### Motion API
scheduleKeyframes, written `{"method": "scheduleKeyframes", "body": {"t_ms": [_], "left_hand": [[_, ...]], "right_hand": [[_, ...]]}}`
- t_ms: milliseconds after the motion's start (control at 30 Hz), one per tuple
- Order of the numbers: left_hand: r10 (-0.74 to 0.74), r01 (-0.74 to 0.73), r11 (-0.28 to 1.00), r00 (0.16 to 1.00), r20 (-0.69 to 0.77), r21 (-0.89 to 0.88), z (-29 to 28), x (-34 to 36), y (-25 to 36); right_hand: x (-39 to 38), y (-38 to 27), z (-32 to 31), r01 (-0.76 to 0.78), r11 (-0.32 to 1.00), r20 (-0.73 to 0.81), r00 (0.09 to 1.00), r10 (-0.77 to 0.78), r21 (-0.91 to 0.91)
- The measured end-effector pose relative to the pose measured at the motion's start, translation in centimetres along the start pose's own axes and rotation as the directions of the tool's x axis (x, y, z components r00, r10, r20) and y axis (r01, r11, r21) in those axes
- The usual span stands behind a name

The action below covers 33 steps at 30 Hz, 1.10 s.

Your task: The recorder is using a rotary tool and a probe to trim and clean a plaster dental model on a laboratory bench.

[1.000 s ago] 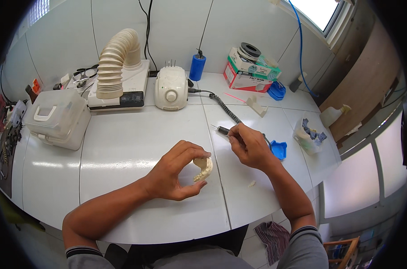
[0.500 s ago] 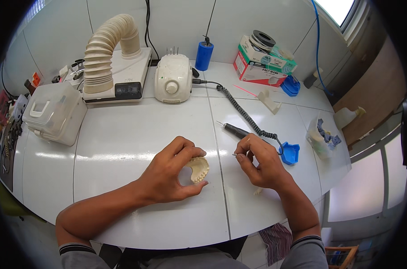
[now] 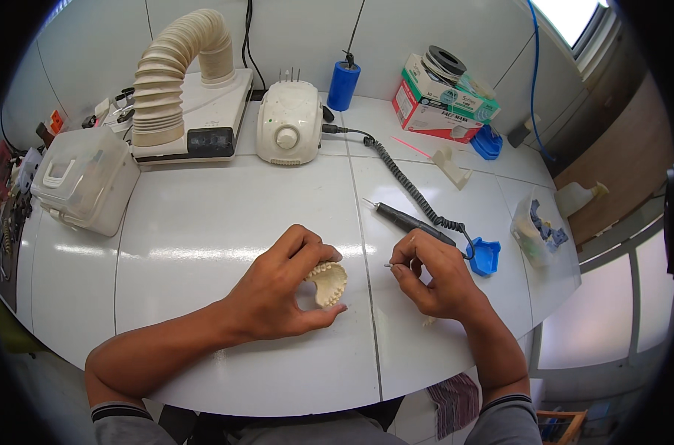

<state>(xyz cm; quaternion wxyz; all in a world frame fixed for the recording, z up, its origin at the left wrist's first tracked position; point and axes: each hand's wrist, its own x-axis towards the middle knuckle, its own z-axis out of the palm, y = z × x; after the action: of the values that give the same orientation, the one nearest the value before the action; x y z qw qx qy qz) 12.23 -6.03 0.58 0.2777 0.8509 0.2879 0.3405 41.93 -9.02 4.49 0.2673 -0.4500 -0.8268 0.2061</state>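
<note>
Cast of teeth [image 3: 336, 283], clamped in the left hand [image 3: 277, 285] over the worktop [image 3: 203, 211], lies at nine o'clock from the right hand [image 3: 437, 273], whose fingertips pinch a thin grey piece [image 3: 388, 265] pointing its way.

Left hand [image 3: 283, 288] curved C-like; right hand [image 3: 435, 273] pinching.

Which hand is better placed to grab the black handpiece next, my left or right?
Probably your right hand: it's beside the handpiece, though pinching a thin grey item. Your left hand is farther away and holds the dental cast.
</note>
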Motion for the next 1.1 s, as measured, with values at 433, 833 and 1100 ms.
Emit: {"method": "scheduleKeyframes", "body": {"t_ms": [433,833,1100], "left_hand": [[0.032,-0.034,0.998,0.999,0.027,0.051,0.3,0.1,-0.6],[0.021,-0.024,0.999,0.997,0.07,0.035,0.5,0.1,-0.9],[0.007,-0.009,1.0,0.996,0.085,0.024,0.4,0.2,-0.9]], "right_hand": [[0.2,-1.3,2.4,0.133,0.983,0.019,0.991,-0.132,-0.125],[0.7,-1.3,3.3,0.148,0.981,0.059,0.988,-0.142,-0.126],[0.7,-1.3,3.4,0.126,0.984,0.075,0.99,-0.117,-0.126]]}}
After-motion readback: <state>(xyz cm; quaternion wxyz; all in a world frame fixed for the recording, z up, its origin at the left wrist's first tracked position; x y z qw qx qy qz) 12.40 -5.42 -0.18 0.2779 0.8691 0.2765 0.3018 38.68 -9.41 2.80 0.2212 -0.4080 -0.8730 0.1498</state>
